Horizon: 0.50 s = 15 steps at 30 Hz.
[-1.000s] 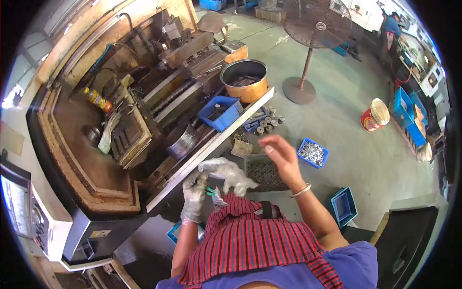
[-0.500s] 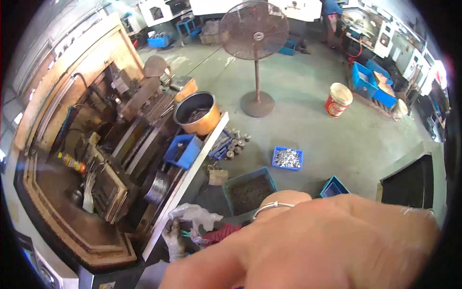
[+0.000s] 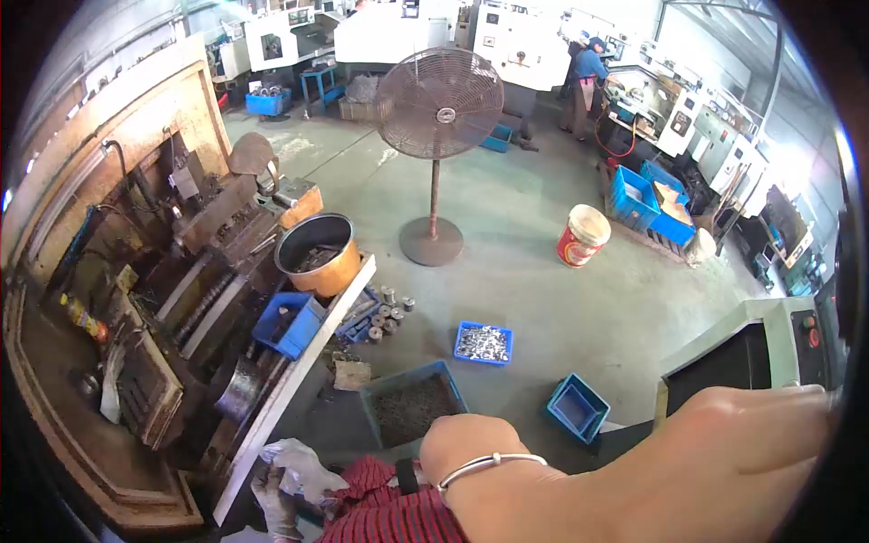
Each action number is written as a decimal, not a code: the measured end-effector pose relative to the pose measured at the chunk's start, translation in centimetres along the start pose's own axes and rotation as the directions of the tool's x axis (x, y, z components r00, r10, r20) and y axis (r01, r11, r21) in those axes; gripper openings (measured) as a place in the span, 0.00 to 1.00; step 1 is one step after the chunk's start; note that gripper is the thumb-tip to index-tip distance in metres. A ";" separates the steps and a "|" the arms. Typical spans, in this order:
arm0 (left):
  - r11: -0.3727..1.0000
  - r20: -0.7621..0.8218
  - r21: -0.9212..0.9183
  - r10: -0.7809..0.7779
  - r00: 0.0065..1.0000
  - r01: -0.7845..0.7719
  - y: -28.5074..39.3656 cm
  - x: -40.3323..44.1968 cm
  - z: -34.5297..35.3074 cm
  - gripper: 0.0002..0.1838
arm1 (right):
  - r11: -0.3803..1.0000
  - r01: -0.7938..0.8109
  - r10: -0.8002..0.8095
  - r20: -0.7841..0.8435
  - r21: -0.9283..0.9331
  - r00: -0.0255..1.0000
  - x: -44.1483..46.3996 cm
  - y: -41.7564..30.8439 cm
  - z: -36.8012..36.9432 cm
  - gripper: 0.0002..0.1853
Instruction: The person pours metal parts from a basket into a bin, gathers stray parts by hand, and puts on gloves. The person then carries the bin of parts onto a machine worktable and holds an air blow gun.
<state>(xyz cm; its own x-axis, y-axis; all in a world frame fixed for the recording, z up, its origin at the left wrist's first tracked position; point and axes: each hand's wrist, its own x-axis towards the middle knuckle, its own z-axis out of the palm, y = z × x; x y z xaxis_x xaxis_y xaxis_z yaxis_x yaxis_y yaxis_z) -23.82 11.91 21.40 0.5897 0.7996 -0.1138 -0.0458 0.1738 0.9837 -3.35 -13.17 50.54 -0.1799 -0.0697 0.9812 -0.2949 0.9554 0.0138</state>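
My right hand (image 3: pixel 724 443) is bare, with a silver bangle at the wrist, and looms very close to the camera at the lower right. Its fingertips run off toward the right edge, so what they touch is hidden. At the bottom left my left hand (image 3: pixel 276 504) wears a dirty grey glove. Its fingers are closed on a crumpled white glove (image 3: pixel 306 466), beside a red-and-black striped sleeve (image 3: pixel 394 518).
On the left stands an open machine with a white ledge (image 3: pixel 294 394), an orange pot (image 3: pixel 330 274) and a blue bin (image 3: pixel 291 324). The floor holds a crate of dark chips (image 3: pixel 369 398), a tray of metal parts (image 3: pixel 483 342), a blue crate (image 3: pixel 577 407), a pedestal fan (image 3: pixel 433 240) and a bucket (image 3: pixel 584 237). A person (image 3: pixel 587 81) stands far back.
The view has tilted up and turned right, so the machine and floor items sit further left. My right hand has shifted toward the right edge, uncovering more of the sleeve and the blue crate.
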 end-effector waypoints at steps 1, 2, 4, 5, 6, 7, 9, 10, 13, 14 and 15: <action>1.000 0.008 -0.004 0.002 1.000 -0.002 -0.2 0.2 0.4 0.14 | 1.000 0.001 -0.001 0.018 0.004 1.000 0.3 -0.1 0.1 0.16; 0.997 0.047 -0.066 -0.032 0.998 0.035 -0.2 0.3 0.1 0.14 | 1.000 0.001 -0.001 0.030 0.006 1.000 0.4 -0.2 0.3 0.16; 0.999 0.076 0.038 0.026 0.997 -0.029 -1.2 0.6 -1.5 0.14 | 0.999 0.034 -0.035 0.048 0.020 0.998 1.1 -0.2 0.2 0.15; 0.972 0.072 0.196 0.118 0.990 -0.130 -2.2 0.8 -2.3 0.14 | 0.998 0.051 -0.053 0.066 0.031 0.996 1.4 -0.2 0.2 0.15; 0.999 -0.015 0.042 0.028 1.000 -0.027 -2.0 0.9 -2.4 0.14 | 0.996 0.073 -0.077 0.087 0.049 0.993 1.8 -0.3 0.3 0.15; 0.990 -0.088 -0.123 -0.078 0.993 0.067 -2.2 0.6 -2.2 0.14 | 0.993 0.099 -0.106 0.102 0.067 0.989 2.0 -0.3 0.4 0.15; 0.999 -0.029 0.016 -0.044 0.999 0.045 -1.2 0.5 -1.5 0.13 | 0.975 0.195 -0.209 0.144 0.105 0.967 2.5 -0.5 0.7 0.14; 0.989 0.018 -0.006 0.150 0.989 -0.150 -6.2 2.7 -4.9 0.12 | 0.938 0.328 -0.343 0.161 0.112 0.926 2.9 -0.6 0.6 0.14; 0.913 0.012 0.361 0.198 0.980 -0.189 -2.1 0.6 -2.4 0.10 | 0.865 0.086 -0.213 0.207 0.494 0.955 1.9 -0.6 0.4 0.14; 0.977 -0.046 0.175 0.134 0.990 -0.124 -1.2 0.5 -1.0 0.10 | 0.855 0.073 -0.220 0.231 0.513 0.948 1.7 -0.3 -0.4 0.14; 1.000 -0.044 -0.018 -0.021 0.999 0.021 -1.0 0.7 -1.2 0.11 | 0.851 -0.036 -0.128 0.275 0.524 0.953 1.2 0.0 -0.8 0.16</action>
<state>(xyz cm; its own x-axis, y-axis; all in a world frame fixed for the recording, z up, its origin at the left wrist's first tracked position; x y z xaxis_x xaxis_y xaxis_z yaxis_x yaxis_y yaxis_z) -24.39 12.98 20.20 0.5545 0.8202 -0.1409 -0.0485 0.2008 0.9784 -2.85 -12.99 51.83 -0.3914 -0.2676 0.8804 -0.7359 0.6655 -0.1248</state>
